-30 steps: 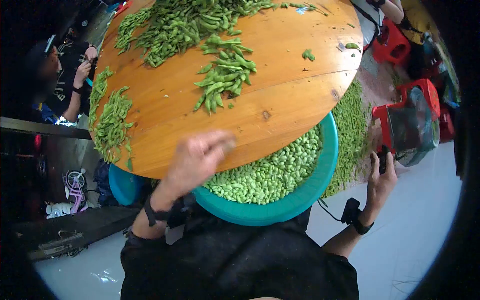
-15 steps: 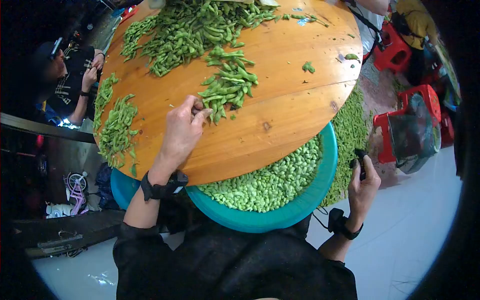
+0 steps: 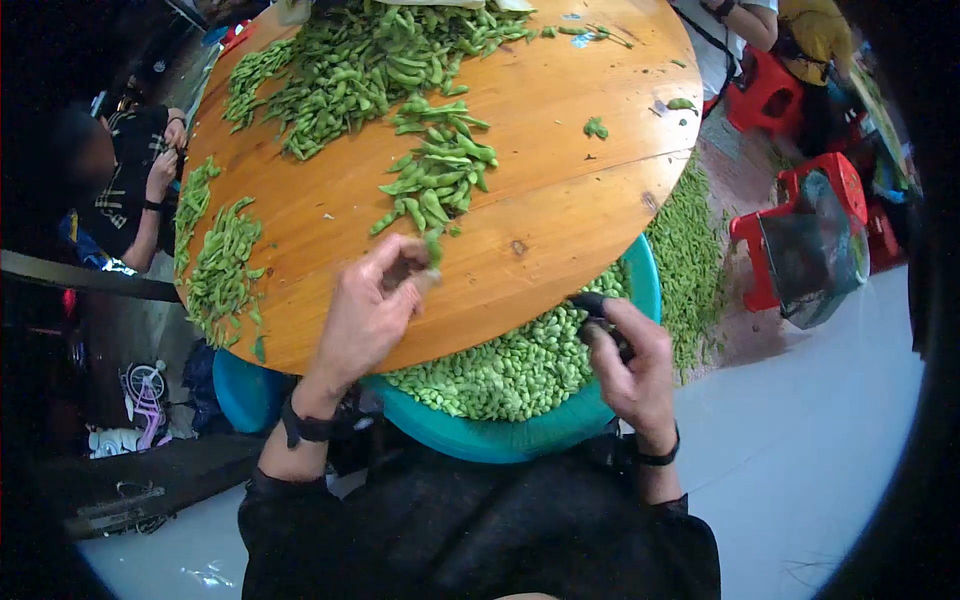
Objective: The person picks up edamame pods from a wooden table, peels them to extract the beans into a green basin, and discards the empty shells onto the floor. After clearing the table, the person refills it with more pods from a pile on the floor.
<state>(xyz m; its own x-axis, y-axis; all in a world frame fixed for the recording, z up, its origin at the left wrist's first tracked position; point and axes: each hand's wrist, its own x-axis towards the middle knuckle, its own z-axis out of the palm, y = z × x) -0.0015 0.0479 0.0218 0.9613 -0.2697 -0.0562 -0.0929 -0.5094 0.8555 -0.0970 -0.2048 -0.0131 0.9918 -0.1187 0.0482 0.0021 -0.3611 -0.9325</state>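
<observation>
My left hand [image 3: 365, 318] is over the table near its front edge. Its thumb and fingers are closed on a green edamame pod [image 3: 433, 248]. Just beyond lies a small heap of edamame pods [image 3: 440, 180]. My right hand [image 3: 638, 370] hovers above the right side of a teal basin [image 3: 500, 442] of shelled beans [image 3: 510, 375]. Black covers [image 3: 590, 304] sit on its fingertips. The fingers are bent, with thumb and forefinger a little apart and no pod visible between them.
A large pod pile [image 3: 370, 80] covers the back of the round wooden table [image 3: 560, 180]; smaller heaps [image 3: 222, 265] lie left. Green pods or husks [image 3: 690, 270] cover floor at right, near red stools [image 3: 755, 245]. A person [image 3: 130, 190] works at left; another person's arm [image 3: 750, 22] shows top right.
My right hand has come left from over the floor heap to above the basin. The left hand has moved slightly down and right, and a pod now shows in its fingers.
</observation>
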